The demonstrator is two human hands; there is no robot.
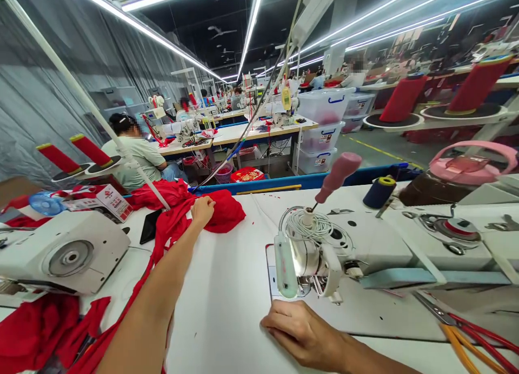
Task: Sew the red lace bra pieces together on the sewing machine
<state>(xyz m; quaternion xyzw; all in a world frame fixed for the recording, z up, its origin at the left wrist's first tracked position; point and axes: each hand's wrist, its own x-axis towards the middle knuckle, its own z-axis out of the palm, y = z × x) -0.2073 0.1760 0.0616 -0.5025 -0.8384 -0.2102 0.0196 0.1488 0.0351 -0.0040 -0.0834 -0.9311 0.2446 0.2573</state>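
My left hand [203,212] stretches forward over the table, its fingers closed on the red fabric [225,212] heaped at the far edge. A long strip of this cloth trails back toward me beside my forearm. My right hand [298,328] rests on the white tabletop [214,287], fingers curled under; whatever they hold, if anything, is hidden. Just beyond it is the needle end of a sewing machine [308,260]. A pink-handled screwdriver [338,177] stands upright on the machine head, within a coil of pale cord.
At right lie scissors [440,312] and red and orange handles. A navy thread spool [379,192] and a pink-lidded jug [470,168] stand behind the machine. Another machine [68,252], a dark phone [151,226] and more red cloth [36,331] occupy the left. A person [135,152] sits beyond.
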